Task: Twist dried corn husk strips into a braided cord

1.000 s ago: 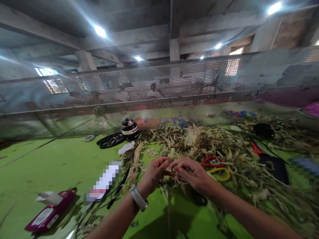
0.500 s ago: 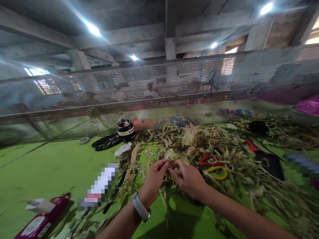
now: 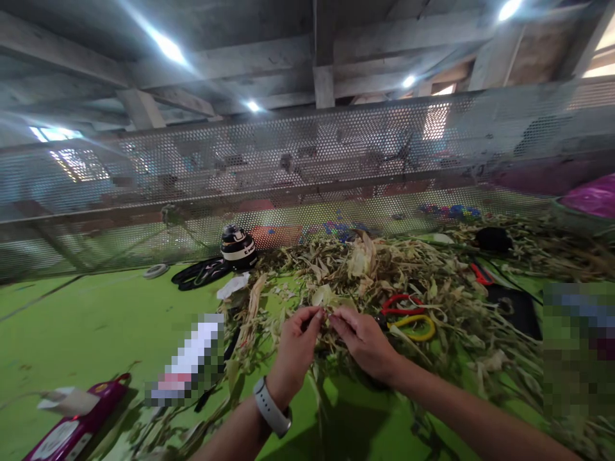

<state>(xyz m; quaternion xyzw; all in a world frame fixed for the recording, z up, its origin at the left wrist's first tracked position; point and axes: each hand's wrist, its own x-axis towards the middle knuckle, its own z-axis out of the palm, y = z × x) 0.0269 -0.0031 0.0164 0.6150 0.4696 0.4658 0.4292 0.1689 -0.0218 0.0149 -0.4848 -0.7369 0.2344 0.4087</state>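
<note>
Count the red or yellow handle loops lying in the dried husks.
2: the red loop and, just nearer the person, the yellow loop, both to the right of the right hand. The husks may hide others.

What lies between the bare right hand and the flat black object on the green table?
In the head view, what look like scissors with red and yellow handles and dry tan husks lie there.

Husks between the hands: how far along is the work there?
Done: no finished piece can be made out. In hand: left hand and right hand nearly meet at the fingertips; anything pinched is too small to tell. Left: probably plenty, as husks lie loose in a heap beyond, with scissors lying to the right.
</note>
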